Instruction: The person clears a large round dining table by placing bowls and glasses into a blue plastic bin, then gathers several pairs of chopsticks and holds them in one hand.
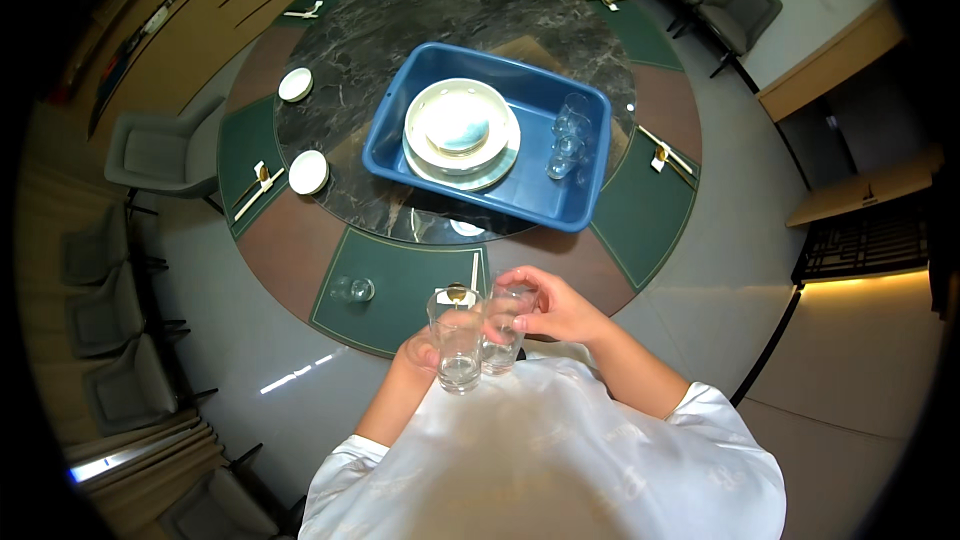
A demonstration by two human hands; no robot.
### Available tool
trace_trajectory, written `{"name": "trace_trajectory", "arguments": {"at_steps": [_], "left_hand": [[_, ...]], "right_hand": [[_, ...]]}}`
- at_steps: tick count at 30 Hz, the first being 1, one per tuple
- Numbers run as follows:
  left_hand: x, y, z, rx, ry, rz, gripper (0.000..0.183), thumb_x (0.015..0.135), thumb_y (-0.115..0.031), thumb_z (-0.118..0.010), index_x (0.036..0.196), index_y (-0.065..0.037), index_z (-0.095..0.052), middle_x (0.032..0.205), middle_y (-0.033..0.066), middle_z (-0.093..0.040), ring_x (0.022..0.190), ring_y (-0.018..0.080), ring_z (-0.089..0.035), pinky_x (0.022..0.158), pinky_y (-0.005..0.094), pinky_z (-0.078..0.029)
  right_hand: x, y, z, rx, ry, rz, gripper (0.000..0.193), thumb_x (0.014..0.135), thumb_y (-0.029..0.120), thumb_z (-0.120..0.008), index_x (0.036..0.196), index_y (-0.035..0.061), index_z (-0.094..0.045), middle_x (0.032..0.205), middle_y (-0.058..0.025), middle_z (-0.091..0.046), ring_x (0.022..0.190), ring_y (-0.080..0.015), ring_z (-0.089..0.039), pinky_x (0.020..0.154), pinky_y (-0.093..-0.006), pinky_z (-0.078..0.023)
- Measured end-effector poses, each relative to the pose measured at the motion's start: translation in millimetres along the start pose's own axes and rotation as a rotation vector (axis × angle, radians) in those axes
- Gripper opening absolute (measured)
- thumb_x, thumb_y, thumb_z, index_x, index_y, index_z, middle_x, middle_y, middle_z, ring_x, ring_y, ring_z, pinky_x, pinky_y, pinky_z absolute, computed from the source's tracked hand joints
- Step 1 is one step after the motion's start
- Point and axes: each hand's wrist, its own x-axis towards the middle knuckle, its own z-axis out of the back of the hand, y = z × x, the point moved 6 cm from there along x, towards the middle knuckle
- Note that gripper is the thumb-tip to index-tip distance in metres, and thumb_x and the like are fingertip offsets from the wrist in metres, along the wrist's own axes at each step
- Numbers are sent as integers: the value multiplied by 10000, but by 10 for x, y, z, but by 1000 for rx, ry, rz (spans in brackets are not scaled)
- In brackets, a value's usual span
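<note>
Close in front of my body, my left hand [422, 350] grips a clear, wide-mouthed glass [459, 365] by its side. My right hand [555, 308] has its fingers around the upper part of a second clear drinking glass [500, 355]. The two glasses are side by side, and I cannot tell whether they touch. Beyond them lies a dark green placemat [400, 260] at the near table edge. A small clear glass [353, 289] is on its left part, beside a spoon [457, 292] and chopsticks [475, 270].
On the round dark marble turntable [330, 30] sits a blue plastic tub [490, 205]. It holds stacked white bowls and plates [458, 125] on the left and several small glasses [568, 140] on the right. White bowls [308, 172] and more place settings ring the table. Grey chairs [165, 150] stand around.
</note>
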Motion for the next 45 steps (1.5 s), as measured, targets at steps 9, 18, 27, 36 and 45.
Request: {"name": "trace_trajectory", "arguments": {"at_steps": [9,18,27,36,45], "left_hand": [[5,-220,4,-195,-175,-210,819,696,-463,-867,1264,82,-642,1652,354,-179,1521,531,-247,1209,646,-254],[-601,-302,309,-210,-138,-362,774,777,-411,-840,1292,65,-512,1195,303,-626,1048,452,-692,942,567,-562],[-709,-140,180,-231,-191,-396,766,835,-446,-828,1323,35,-487,1023,216,-659,930,352,-696,857,492,-579],[-740,6,117,-192,-267,-427,778,846,-476,-823,1329,30,-484,1029,196,-650,917,351,-695,817,477,-571],[-758,67,42,-176,-280,-432,780,839,-478,-829,1327,25,-487,1031,192,-650,922,348,-695,805,474,-567]], "right_hand": [[141,438,267,-204,-211,246,623,726,364,-925,1169,49,-619,1090,-42,-690,854,-73,-589,723,-226,-468],[376,855,1750,-767,-984,428,570,764,175,-888,1206,31,-558,1081,-89,-673,800,-104,-626,705,-259,-528],[905,79,2388,-1248,-1067,-27,715,722,281,-901,1279,23,-534,1169,-234,-706,1092,-431,-682,940,-480,-553],[1195,-80,2626,-1170,-1153,-176,604,718,169,-810,1190,-30,-490,1136,-318,-681,1062,-499,-670,955,-537,-549],[1220,-66,2636,-1168,-1187,-144,706,719,185,-855,1244,-30,-435,1187,-324,-652,1087,-507,-654,974,-531,-542]]}}
